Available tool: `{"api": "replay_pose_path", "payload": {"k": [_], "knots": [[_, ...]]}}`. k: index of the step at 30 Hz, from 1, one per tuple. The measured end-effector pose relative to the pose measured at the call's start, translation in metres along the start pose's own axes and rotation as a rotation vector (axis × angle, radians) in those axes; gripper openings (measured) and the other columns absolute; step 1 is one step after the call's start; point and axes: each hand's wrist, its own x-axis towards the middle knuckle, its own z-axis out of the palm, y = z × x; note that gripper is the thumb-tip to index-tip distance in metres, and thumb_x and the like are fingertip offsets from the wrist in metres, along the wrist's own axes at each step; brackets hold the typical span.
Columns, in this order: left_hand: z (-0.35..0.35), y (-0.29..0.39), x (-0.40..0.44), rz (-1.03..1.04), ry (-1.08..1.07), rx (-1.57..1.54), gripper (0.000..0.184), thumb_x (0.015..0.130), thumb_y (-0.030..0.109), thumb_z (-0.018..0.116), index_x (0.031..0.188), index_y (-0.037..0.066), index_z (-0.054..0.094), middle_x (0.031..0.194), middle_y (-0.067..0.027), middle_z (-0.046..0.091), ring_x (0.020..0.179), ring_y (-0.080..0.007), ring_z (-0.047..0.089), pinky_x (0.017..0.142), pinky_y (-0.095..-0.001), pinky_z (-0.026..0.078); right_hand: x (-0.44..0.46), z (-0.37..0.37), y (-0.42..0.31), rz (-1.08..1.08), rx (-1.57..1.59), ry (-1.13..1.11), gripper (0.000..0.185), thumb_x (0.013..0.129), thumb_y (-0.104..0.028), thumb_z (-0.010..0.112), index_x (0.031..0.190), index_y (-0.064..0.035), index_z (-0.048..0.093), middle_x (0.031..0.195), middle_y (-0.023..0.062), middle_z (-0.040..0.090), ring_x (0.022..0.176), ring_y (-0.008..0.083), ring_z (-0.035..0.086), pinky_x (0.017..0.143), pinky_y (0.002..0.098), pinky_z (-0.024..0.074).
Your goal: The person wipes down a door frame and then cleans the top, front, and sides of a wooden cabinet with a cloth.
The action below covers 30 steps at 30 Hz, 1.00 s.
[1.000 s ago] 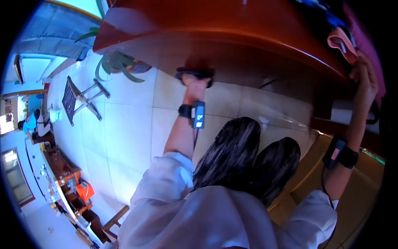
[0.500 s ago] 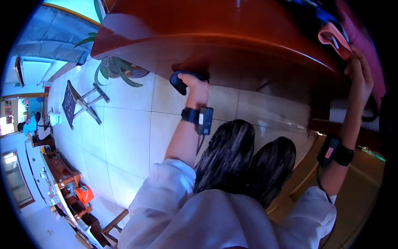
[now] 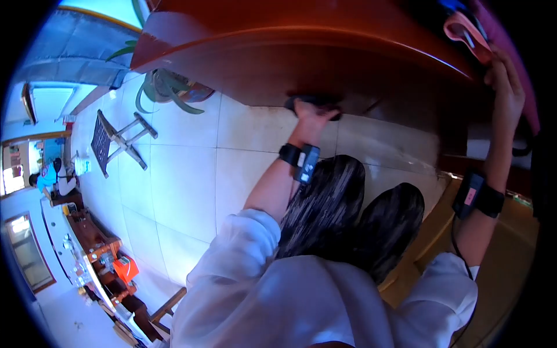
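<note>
Left hand (image 3: 313, 117) is up around 1 o'clock, fingers grasping a dark flat pad (image 3: 316, 100), with the thumb lying over one side of it. The pad sits right by the shadowy front face of a big reddish-brown wooden surface (image 3: 278, 43), below its curved edge. Can't tell if it's actually pressed on the wood.

Right hand (image 3: 506, 81) is way out at 2 o'clock, fingers mostly straight, tips at the lower end of a pink looped thing (image 3: 483, 53). Honestly can't tell if they're pinching it or just touching. There's purplish fabric (image 3: 529, 95) right beside that hand. Both wrists have a black strap with a little box on it.

Dark patterned trouser knees (image 3: 354, 214) are around 4 o'clock, over pale floor tiles (image 3: 183, 182). A folding stool (image 3: 119, 142) stands between 9 and 10 o'clock, a potted plant (image 3: 168, 90) is at 10, just past the wooden edge, an orange bucket (image 3: 126, 268) is at 8, and another person (image 3: 53, 178) in blue is far off at 9.
</note>
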Motion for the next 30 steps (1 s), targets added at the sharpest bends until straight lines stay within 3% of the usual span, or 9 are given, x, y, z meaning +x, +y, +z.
{"api": "replay_pose_path", "payload": {"k": [6, 8, 15, 17, 22, 24, 25, 28, 30], "knots": [[0.052, -0.011, -0.049, -0.295, -0.220, -0.353, 0.056, 0.091, 0.036, 0.030, 0.137, 0.005, 0.023, 0.137, -0.0247, 0.026, 0.124, -0.0455, 0.027, 0.105, -0.0613, 0.012, 0.000, -0.005, 0.006, -0.037, -0.080, 0.035, 0.024, 0.089, -0.016, 0.055, 0.111, -0.0085, 0.064, 0.072, -0.0011, 0.057, 0.065, 0.0043, 0.049, 0.060, 0.0187, 0.0373], [0.062, 0.012, -0.083, -0.104, -0.171, -0.190, 0.063, 0.092, 0.045, 0.029, 0.136, 0.000, 0.022, 0.140, -0.0222, 0.025, 0.131, -0.0389, 0.020, 0.108, -0.0544, 0.011, 0.003, -0.012, 0.011, -0.009, -0.391, 0.047, 0.027, 0.090, -0.023, 0.054, 0.114, -0.0132, 0.063, 0.081, -0.0003, 0.059, 0.073, 0.0067, 0.052, 0.069, 0.0209, 0.0417], [0.025, 0.155, -0.129, 0.371, -0.107, 0.080, 0.029, 0.095, 0.018, 0.030, 0.113, 0.002, 0.045, 0.125, -0.0208, 0.045, 0.122, -0.0364, 0.037, 0.105, -0.0582, 0.020, -0.001, -0.007, 0.003, -0.029, -0.191, 0.044, 0.025, 0.089, -0.017, 0.054, 0.111, -0.0086, 0.064, 0.073, -0.0012, 0.056, 0.066, 0.0046, 0.049, 0.061, 0.0186, 0.0368], [-0.008, 0.194, -0.107, 0.342, -0.167, -0.018, 0.045, 0.094, 0.029, 0.029, 0.131, 0.004, 0.035, 0.141, -0.0156, 0.030, 0.132, -0.0340, 0.023, 0.109, -0.0547, 0.009, 0.000, -0.006, 0.000, -0.022, -0.154, 0.050, 0.024, 0.089, -0.014, 0.053, 0.110, -0.0075, 0.064, 0.070, -0.0016, 0.055, 0.064, 0.0040, 0.048, 0.058, 0.0183, 0.0351], [-0.029, 0.203, -0.063, 0.373, -0.095, 0.171, 0.050, 0.091, 0.035, 0.032, 0.134, 0.009, 0.033, 0.144, -0.0123, 0.027, 0.135, -0.0327, 0.016, 0.108, -0.0549, 0.010, -0.001, -0.010, 0.009, 0.014, -0.195, 0.032, 0.023, 0.089, -0.012, 0.051, 0.106, -0.0057, 0.064, 0.073, -0.0002, 0.059, 0.068, 0.0048, 0.053, 0.061, 0.0191, 0.0388], [-0.022, 0.186, -0.043, 0.437, 0.103, 0.219, 0.053, 0.088, 0.041, 0.036, 0.134, 0.015, 0.034, 0.143, -0.0102, 0.030, 0.134, -0.0330, 0.019, 0.106, -0.0568, 0.012, -0.001, -0.011, 0.011, 0.060, -0.059, 0.062, 0.026, 0.089, -0.018, 0.056, 0.112, -0.0081, 0.063, 0.077, -0.0001, 0.057, 0.071, 0.0060, 0.050, 0.066, 0.0200, 0.0408], [-0.044, 0.194, -0.020, 0.421, 0.018, 0.245, 0.055, 0.087, 0.045, 0.037, 0.135, 0.019, 0.034, 0.141, -0.0089, 0.031, 0.133, -0.0325, 0.020, 0.105, -0.0582, 0.013, -0.003, -0.011, 0.006, 0.073, -0.063, 0.054, 0.026, 0.089, -0.018, 0.056, 0.112, -0.0081, 0.063, 0.077, -0.0001, 0.057, 0.071, 0.0060, 0.050, 0.066, 0.0200, 0.0408], [-0.038, 0.167, -0.022, 0.494, 0.248, 0.220, 0.057, 0.088, 0.048, 0.034, 0.138, 0.020, 0.029, 0.143, -0.0085, 0.028, 0.133, -0.0320, 0.019, 0.105, -0.0581, 0.012, -0.003, -0.004, -0.009, -0.030, -0.208, 0.111, 0.025, 0.088, -0.017, 0.056, 0.111, -0.0070, 0.063, 0.078, -0.0002, 0.058, 0.071, 0.0059, 0.051, 0.067, 0.0196, 0.0412], [-0.049, 0.163, -0.011, 0.483, 0.203, 0.255, 0.060, 0.089, 0.051, 0.030, 0.141, 0.021, 0.023, 0.147, -0.0067, 0.021, 0.134, -0.0311, 0.016, 0.106, -0.0582, 0.011, -0.003, -0.002, -0.009, -0.029, -0.164, 0.105, 0.025, 0.088, -0.017, 0.057, 0.111, -0.0069, 0.063, 0.078, -0.0002, 0.059, 0.071, 0.0059, 0.051, 0.067, 0.0194, 0.0411]]}}
